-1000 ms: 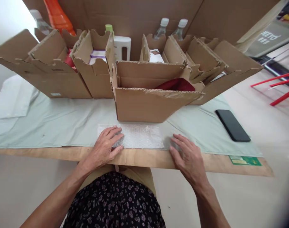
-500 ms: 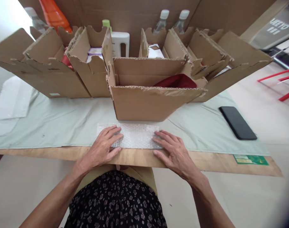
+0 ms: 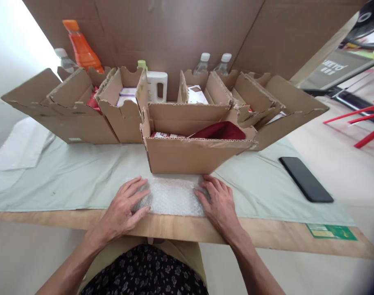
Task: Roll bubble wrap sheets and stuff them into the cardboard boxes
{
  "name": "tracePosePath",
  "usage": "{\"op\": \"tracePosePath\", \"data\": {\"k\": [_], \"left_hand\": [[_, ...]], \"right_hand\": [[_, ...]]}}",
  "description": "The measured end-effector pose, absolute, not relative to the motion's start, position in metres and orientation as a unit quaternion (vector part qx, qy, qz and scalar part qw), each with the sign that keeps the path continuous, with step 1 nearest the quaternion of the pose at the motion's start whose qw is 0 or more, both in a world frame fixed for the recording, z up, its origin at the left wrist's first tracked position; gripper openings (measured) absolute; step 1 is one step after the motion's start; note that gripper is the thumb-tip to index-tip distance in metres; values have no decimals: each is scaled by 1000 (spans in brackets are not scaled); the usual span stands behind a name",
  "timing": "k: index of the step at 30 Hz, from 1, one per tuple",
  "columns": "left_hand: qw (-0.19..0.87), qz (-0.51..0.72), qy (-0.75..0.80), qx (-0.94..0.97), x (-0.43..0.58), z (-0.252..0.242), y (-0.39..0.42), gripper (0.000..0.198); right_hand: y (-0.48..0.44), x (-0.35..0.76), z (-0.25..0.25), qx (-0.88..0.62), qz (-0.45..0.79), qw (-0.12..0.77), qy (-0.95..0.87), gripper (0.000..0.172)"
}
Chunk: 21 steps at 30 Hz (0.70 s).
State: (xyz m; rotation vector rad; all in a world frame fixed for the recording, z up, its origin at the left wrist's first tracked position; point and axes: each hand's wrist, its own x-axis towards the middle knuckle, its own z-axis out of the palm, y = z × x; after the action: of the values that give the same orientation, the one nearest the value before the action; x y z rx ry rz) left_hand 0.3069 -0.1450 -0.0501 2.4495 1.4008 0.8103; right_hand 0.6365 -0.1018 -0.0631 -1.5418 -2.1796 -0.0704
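A flat sheet of clear bubble wrap (image 3: 174, 197) lies at the front of the cloth-covered table, close to its wooden edge. On its left end rests my left hand (image 3: 125, 207), fingers spread and palm down. My right hand (image 3: 218, 200) lies over the right end, its fingers apart and slightly bent. Neither hand grips anything that I can see. Just behind the wrap stands a cardboard box (image 3: 189, 157), holding a dark red cloth-like item (image 3: 220, 131) and a printed packet (image 3: 165, 135).
More cardboard bins (image 3: 91, 127) line the back, with an orange bottle (image 3: 84, 49), a white jug (image 3: 157, 86) and clear bottles behind. A black phone (image 3: 306, 179) lies at right, above a green card (image 3: 331, 232). Clear plastic packaging (image 3: 21, 143) lies at left.
The view has tilted up, so everything sits lower in the picture. My right hand has moved forward along the bubble wrap's right end. My left hand remains on the left end.
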Motion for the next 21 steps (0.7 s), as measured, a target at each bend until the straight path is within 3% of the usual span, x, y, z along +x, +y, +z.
{"op": "tracePosePath", "data": {"k": [6, 12, 16, 21], "left_hand": [[70, 286, 449, 844, 325, -34, -146, 33], [124, 193, 411, 882, 373, -44, -131, 47], [137, 174, 422, 879, 334, -57, -138, 52], [160, 229, 521, 807, 275, -45, -157, 36]], "right_hand": [[-125, 619, -47, -538, -71, 305, -783, 25], [-122, 577, -43, -427, 16, 216, -878, 38], [-122, 619, -59, -438, -17, 214, -873, 36], [-131, 671, -57, -500, -14, 227, -836, 26]]}}
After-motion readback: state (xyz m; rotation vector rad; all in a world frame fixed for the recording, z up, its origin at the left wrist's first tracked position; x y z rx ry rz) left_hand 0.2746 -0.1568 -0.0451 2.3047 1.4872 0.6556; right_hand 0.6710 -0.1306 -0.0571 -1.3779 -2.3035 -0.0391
